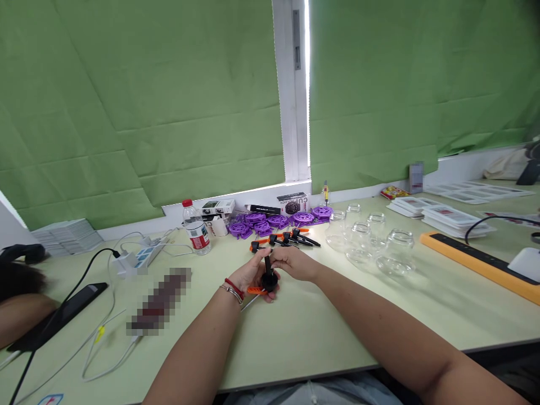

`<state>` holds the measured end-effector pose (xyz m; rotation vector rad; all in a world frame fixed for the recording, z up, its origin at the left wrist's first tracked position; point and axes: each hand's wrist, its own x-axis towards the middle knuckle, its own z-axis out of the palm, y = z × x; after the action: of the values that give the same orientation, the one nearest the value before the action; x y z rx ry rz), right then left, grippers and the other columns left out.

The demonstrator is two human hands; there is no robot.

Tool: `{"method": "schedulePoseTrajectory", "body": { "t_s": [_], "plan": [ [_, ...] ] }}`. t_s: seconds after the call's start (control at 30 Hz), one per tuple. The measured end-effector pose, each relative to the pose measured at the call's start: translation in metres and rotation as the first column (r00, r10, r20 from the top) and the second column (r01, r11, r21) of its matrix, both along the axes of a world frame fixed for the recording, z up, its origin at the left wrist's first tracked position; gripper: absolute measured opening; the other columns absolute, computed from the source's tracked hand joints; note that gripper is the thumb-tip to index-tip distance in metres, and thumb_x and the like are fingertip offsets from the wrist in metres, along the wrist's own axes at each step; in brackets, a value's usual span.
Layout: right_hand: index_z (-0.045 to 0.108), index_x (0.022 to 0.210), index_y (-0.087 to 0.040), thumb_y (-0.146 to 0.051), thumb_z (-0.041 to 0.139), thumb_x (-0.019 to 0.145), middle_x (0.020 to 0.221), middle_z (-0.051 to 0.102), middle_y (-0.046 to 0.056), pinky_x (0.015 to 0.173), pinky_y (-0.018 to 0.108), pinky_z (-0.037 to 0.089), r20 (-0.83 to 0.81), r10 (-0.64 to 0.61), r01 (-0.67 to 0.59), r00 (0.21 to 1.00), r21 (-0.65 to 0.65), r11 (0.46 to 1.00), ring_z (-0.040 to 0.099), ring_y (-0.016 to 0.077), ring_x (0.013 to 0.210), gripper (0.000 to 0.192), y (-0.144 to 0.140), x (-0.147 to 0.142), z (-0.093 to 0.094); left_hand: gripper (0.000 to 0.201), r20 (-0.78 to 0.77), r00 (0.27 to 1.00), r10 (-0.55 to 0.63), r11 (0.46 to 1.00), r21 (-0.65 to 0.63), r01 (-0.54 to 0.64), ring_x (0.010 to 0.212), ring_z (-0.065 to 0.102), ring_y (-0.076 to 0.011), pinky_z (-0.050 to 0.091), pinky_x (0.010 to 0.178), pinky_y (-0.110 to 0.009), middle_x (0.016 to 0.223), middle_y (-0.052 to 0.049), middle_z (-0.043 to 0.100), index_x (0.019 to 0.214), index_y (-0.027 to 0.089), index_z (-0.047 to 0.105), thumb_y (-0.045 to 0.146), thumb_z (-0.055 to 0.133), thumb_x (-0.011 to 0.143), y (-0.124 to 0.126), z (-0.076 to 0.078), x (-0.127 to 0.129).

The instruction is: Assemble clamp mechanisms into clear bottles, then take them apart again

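With the dial centred on the hands, I see, left to right: bottle [198, 235] at ten o'clock, apparently set clear of the elbows; left hand [252, 277] wrapped around the black-and-orange part [269, 282], presumably steadying it; similar parts [288, 239] at one o'clock, seemingly within reach; right hand [293, 262], fingers bent against the part's stem, grip undeterminable; glass jars [361, 247], two o'clock.

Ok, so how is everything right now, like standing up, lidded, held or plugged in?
Black-and-orange part: held in the left hand
Right hand: bent at the part, exact grip unclear
Bottle: upright, red cap on
Glass jars: upright, no lids on
Purple parts: heaped together
White power strip: plugs in
Green coverings: hanging down
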<state>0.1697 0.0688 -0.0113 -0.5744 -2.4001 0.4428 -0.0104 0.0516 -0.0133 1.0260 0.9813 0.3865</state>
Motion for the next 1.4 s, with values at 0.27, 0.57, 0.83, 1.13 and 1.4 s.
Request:
{"method": "schedulePoseTrajectory", "body": {
  "t_s": [0.27,0.57,0.83,1.13,1.4],
  "plan": [
    [0.064,0.085,-0.019,-0.016,0.05,0.087,0.08,0.067,0.002,0.07,0.024,0.044,-0.038,-0.023,0.023,0.999,-0.013,1.0,0.06,0.0141,0.074,0.015,0.001,0.001,-0.007,0.079,-0.002,1.0,0.009,1.0,-0.005,-0.009,0.052,0.062,-0.0234,0.048,0.049,-0.034,0.068,-0.012,0.064,0.081,0.011,0.056,0.085,0.035,0.061,0.001,-0.001,0.0],
    [0.065,0.082,-0.019,-0.018,0.051,0.086,0.076,0.067,0.001,0.067,0.022,0.043,-0.07,-0.038,0.038,0.997,-0.01,0.999,0.06,0.0132,0.071,0.015,-0.001,0.0,-0.008,0.079,0.0,1.0,0.013,1.0,-0.003,-0.013,0.052,0.062,-0.0232,0.048,0.049,-0.035,0.068,-0.013,0.064,0.08,0.012,0.056,0.085,0.034,0.061,-0.003,0.002,0.001],
    [0.065,0.081,-0.018,-0.017,0.053,0.085,0.076,0.067,0.001,0.066,0.023,0.043,-0.074,-0.038,0.04,0.997,0.023,0.999,0.059,0.0132,0.07,0.013,0.001,-0.001,-0.009,0.079,-0.007,1.0,0.022,1.0,-0.006,-0.022,0.052,0.062,-0.0232,0.048,0.049,-0.034,0.068,-0.012,0.063,0.081,0.012,0.056,0.085,0.034,0.061,-0.003,0.003,0.001],
    [0.064,0.086,-0.019,-0.016,0.051,0.086,0.083,0.066,0.003,0.071,0.025,0.044,-0.086,-0.005,0.009,0.996,0.053,0.999,0.059,0.0149,0.077,0.013,0.001,-0.001,-0.01,0.079,0.008,1.0,-0.004,1.0,0.014,0.004,0.053,0.062,-0.0232,0.049,0.05,-0.036,0.069,-0.012,0.063,0.082,0.012,0.056,0.085,0.032,0.062,-0.001,0.0,0.0],
    [0.065,0.076,-0.017,-0.019,0.056,0.084,0.074,0.064,0.001,0.066,0.023,0.043,-0.086,-0.032,0.034,0.996,0.029,0.999,0.058,0.0135,0.07,0.012,-0.002,-0.002,-0.007,0.08,0.004,1.0,-0.004,1.0,0.014,0.004,0.052,0.062,-0.022,0.049,0.05,-0.034,0.068,-0.011,0.063,0.082,0.013,0.055,0.086,0.031,0.062,-0.001,0.0,0.0]
  ]
}}
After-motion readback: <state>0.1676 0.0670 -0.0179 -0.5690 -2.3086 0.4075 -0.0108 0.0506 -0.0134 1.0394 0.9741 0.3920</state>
